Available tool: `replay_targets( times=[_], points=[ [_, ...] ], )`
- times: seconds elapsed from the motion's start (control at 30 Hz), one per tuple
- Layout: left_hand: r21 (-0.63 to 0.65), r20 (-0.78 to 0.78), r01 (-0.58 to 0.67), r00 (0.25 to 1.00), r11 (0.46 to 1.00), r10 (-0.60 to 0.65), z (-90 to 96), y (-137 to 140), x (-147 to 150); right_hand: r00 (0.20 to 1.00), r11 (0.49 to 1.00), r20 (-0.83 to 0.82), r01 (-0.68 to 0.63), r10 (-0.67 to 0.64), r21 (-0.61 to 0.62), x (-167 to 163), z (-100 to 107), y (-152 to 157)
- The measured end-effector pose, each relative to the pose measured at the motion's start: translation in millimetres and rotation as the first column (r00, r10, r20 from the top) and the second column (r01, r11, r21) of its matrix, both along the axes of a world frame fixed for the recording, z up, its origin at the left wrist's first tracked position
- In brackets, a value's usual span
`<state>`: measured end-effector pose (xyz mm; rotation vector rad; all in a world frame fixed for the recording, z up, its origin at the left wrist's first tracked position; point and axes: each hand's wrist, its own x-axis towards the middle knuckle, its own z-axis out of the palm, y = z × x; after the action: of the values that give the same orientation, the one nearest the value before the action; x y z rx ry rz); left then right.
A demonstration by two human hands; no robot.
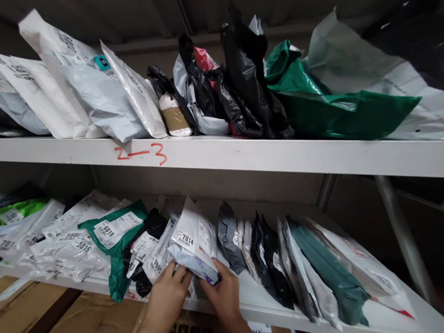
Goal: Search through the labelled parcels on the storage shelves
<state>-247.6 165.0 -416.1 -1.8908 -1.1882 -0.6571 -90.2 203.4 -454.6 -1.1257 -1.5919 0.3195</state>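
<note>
On the lower shelf, a white plastic mailing bag (193, 231) labelled 7014 leans back among other parcels, with a pale blue, purple-marked lower part. My left hand (169, 291) is closed at its lower left edge, fingers bent, some of the fingertips hidden. My right hand (224, 290) pinches the lower right corner, thumb in front. Just left of the bag lies a clear-wrapped parcel (160, 255) labelled 7005. A green mailing bag (117, 231) labelled 6019 droops over the shelf edge farther left. Grey and black bags (231, 237) stand upright to the right.
The upper shelf (212, 154), marked 2-3 in red, runs above my hands and carries white, black and green bags (355, 114). Cardboard boxes (83, 329) sit below the lower shelf. A slanting metal post (406, 240) stands at the right.
</note>
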Motion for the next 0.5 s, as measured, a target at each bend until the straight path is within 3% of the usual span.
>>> replay_targets(
  times=[0.13,0.23,0.4,0.5],
  points=[
    [0.046,-0.029,0.024,0.999,0.999,-0.023,-5.5,-2.9,-16.3,0.997,0.998,0.054,-0.049,0.051,-0.048,-2.9,2.4,-3.4],
    [0.056,-0.019,-0.030,0.999,0.998,0.031,-17.5,-5.3,-24.6,0.990,0.993,0.083,-0.109,0.112,-0.044,-5.6,2.1,-3.9],
    [-0.029,0.081,-0.091,0.992,0.995,0.093,-18.3,-10.5,-20.5,0.991,0.993,0.056,-0.121,0.121,-0.010,-6.7,-0.9,-0.4],
    [0.003,0.037,-0.098,0.994,0.995,0.098,-23.4,-14.4,-13.0,0.991,0.993,0.067,-0.109,0.112,-0.048,-6.4,2.9,-3.2]
  ],
)
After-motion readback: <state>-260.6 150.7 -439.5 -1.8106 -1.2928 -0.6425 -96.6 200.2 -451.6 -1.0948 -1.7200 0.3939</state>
